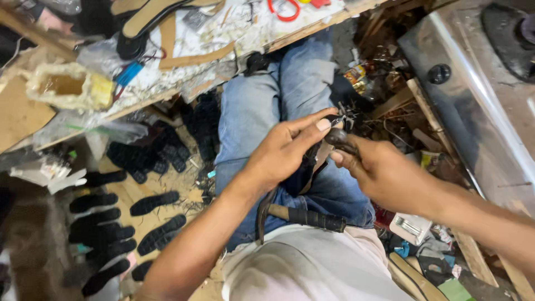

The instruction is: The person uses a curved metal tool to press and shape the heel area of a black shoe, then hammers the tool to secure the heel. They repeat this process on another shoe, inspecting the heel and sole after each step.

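My left hand [281,153] pinches a dark strap piece [312,167] between thumb and fingers, clenched on it just above my lap. My right hand [379,173] is closed around the handle of pliers [341,129], whose tip meets the strap at my left fingertips. I judge this as the pulling or crimping step at the strap end; it calls for a steady pinch and a small, controlled squeeze. A hammer [304,216] lies across my jeans [253,106]. Black shoe soles [147,203] cover the floor to my left, and the cluttered tabletop [223,53] sits beyond my knees.
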